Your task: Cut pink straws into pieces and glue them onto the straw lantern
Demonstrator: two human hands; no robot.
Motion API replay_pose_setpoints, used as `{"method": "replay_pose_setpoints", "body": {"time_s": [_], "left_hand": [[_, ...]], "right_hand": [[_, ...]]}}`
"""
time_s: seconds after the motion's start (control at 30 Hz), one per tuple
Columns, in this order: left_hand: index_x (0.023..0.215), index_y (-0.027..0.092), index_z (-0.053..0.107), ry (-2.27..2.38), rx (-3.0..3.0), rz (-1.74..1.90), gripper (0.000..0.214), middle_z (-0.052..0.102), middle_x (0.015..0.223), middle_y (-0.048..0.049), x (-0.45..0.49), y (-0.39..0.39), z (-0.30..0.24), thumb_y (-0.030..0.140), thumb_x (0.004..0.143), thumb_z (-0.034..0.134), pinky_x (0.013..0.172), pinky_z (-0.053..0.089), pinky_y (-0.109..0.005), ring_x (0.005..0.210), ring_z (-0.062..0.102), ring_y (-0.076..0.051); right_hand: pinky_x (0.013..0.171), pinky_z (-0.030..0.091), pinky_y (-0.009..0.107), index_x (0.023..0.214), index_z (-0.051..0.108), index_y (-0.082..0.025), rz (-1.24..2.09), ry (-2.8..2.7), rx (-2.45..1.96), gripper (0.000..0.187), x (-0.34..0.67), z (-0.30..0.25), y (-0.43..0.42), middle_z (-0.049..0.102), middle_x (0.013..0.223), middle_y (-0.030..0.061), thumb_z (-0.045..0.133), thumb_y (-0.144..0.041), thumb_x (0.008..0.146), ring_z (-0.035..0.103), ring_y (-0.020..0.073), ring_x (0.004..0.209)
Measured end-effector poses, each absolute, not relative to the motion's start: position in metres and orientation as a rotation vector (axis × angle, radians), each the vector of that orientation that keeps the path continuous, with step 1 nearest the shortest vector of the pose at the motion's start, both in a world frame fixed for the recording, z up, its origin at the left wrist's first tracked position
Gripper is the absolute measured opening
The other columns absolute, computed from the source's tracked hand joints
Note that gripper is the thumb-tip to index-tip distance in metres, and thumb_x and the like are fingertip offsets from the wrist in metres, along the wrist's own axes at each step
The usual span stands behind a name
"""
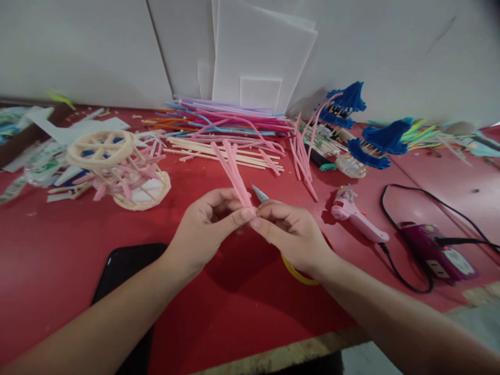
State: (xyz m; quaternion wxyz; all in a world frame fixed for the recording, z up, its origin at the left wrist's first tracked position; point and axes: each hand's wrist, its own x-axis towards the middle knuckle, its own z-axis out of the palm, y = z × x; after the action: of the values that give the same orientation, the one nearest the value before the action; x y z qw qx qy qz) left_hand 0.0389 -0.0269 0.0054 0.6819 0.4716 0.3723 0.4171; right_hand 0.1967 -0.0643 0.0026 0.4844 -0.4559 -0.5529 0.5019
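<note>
My left hand (205,226) is closed around a small bundle of pink straws (234,169) that stick up and away from me. My right hand (291,232) meets it at the straws' lower ends, fingers pinched there. A grey scissor tip (260,194) pokes out above my right hand, and a yellow handle loop (297,271) shows under the wrist. Both hands hover over the red table (58,245) near its front.
A pile of coloured straws and sticks (226,127) lies at the back, under white foam sheets (260,52). A wheel-shaped straw model (117,166) stands left. Blue-topped stick models (363,135), a pink glue gun (357,216) and a purple power strip (437,250) are right. A black phone (125,271) lies near-left.
</note>
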Motion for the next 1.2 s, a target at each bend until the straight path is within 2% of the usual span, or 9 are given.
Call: {"method": "replay_pose_setpoints", "body": {"time_s": [0.1,0.17,0.23,0.37,0.5,0.63,0.8,1.03,1.2], "left_hand": [[0.083,0.022,0.059,0.888,1.129,1.034,0.029,0.068,0.069,0.0049,0.0409,-0.0297,0.0085,0.021,0.066,0.082,0.066,0.051,-0.021,0.066,0.063,-0.011],[0.075,0.02,0.06,0.925,1.239,1.088,0.022,0.068,0.071,0.0039,0.0414,-0.0317,0.0097,0.02,0.068,0.081,0.066,0.051,-0.021,0.068,0.064,-0.012],[0.07,0.019,0.065,0.936,1.341,1.086,0.012,0.07,0.073,0.0014,0.0413,-0.0331,0.0103,0.019,0.072,0.077,0.069,0.052,-0.022,0.072,0.066,-0.013],[0.075,0.021,0.075,0.951,1.3,1.023,0.001,0.077,0.08,-0.0017,0.0398,-0.0328,0.009,0.021,0.074,0.075,0.075,0.055,-0.025,0.078,0.07,-0.016],[0.081,0.022,0.078,0.957,1.113,1.029,0.012,0.078,0.081,-0.0017,0.0385,-0.0304,0.0054,0.024,0.069,0.08,0.071,0.056,-0.023,0.075,0.07,-0.015],[0.08,0.022,0.078,0.93,1.06,1.008,0.013,0.078,0.082,-0.0018,0.0387,-0.0296,0.003,0.024,0.068,0.082,0.072,0.056,-0.022,0.077,0.07,-0.014],[0.08,0.021,0.078,0.917,1.066,0.986,0.014,0.078,0.08,-0.0032,0.0393,-0.029,0.0032,0.023,0.066,0.083,0.073,0.058,-0.025,0.076,0.071,-0.016],[0.079,0.022,0.078,0.925,1.1,0.981,0.013,0.078,0.08,-0.0015,0.0393,-0.0297,0.0031,0.024,0.067,0.082,0.072,0.057,-0.022,0.076,0.07,-0.014],[0.079,0.022,0.077,0.94,1.115,0.997,0.013,0.077,0.08,-0.0019,0.0396,-0.0302,0.0025,0.025,0.067,0.082,0.072,0.056,-0.023,0.076,0.069,-0.014]], "right_hand": [[0.059,0.041,0.023,0.067,0.059,-0.019,1.24,-1.333,-1.133,0.024,0.1961,0.0025,-0.0634,0.056,0.066,-0.0028,0.062,-0.032,0.087,0.048,0.009,0.061],[0.057,0.039,0.023,0.065,0.056,-0.019,1.244,-1.351,-1.145,0.027,0.1962,0.002,-0.0627,0.052,0.064,-0.0037,0.061,-0.032,0.088,0.044,0.0084,0.059],[0.06,0.041,0.023,0.067,0.057,-0.019,1.22,-1.394,-1.152,0.025,0.197,0.001,-0.0622,0.053,0.066,-0.0028,0.06,-0.032,0.088,0.046,0.0092,0.062],[0.068,0.045,0.027,0.076,0.063,-0.019,0.985,-1.598,-1.19,0.017,0.1995,-0.0007,-0.0624,0.061,0.077,0.0013,0.057,-0.028,0.09,0.055,0.0129,0.073],[0.073,0.048,0.029,0.084,0.065,-0.021,0.649,-1.8,-1.147,0.006,0.2012,-0.0002,-0.0632,0.068,0.085,0.0036,0.063,-0.026,0.087,0.062,0.0152,0.078],[0.066,0.049,0.028,0.078,0.064,-0.023,0.505,-1.814,-1.165,0.008,0.2014,-0.0002,-0.0638,0.068,0.076,0.0008,0.069,-0.027,0.083,0.062,0.0143,0.07],[0.063,0.047,0.027,0.073,0.062,-0.023,0.528,-1.735,-1.219,0.014,0.2014,-0.0003,-0.0642,0.066,0.071,-0.0008,0.069,-0.029,0.083,0.06,0.0131,0.066],[0.053,0.042,0.024,0.069,0.061,-0.021,0.735,-1.558,-1.287,0.018,0.1975,-0.0001,-0.0661,0.063,0.066,-0.0022,0.071,-0.03,0.08,0.054,0.0104,0.058],[0.051,0.04,0.024,0.067,0.061,-0.02,0.786,-1.538,-1.327,0.021,0.196,0.002,-0.0668,0.062,0.064,-0.0016,0.07,-0.033,0.08,0.051,0.0095,0.055]]}}
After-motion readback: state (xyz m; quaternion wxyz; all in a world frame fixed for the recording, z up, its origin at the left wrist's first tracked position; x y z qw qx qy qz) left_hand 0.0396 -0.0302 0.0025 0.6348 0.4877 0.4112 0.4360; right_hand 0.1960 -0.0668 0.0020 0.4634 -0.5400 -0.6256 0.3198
